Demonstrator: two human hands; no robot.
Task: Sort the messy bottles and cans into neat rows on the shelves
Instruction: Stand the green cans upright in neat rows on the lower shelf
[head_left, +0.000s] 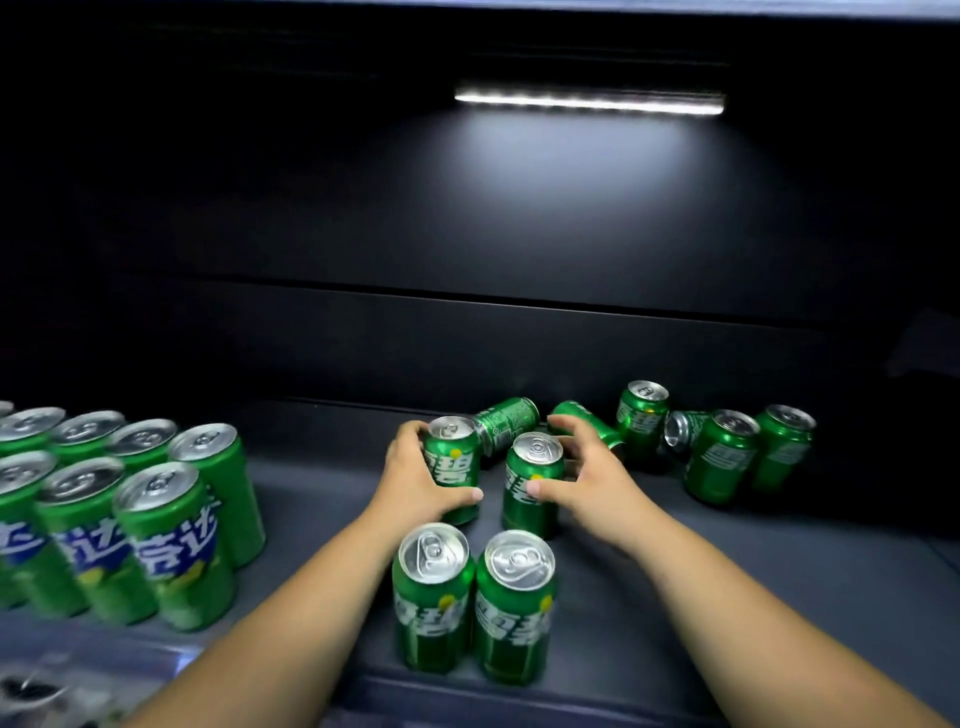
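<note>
Clasping green cans (451, 470) (labelled 碧): left hand (415, 478) one, right hand (592, 480) another, fingers (465, 494) curled

both hands grip upright green cans, left hand (415, 480) one can (452, 467), right hand (587, 480) another (530, 486).

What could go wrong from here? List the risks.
1. A lying can sits right behind the left can in the left hand; a nudge could roll it.
2. The front pair stands between the forearms near the shelf edge; drawing back the right can in the right hand might topple it.
</note>
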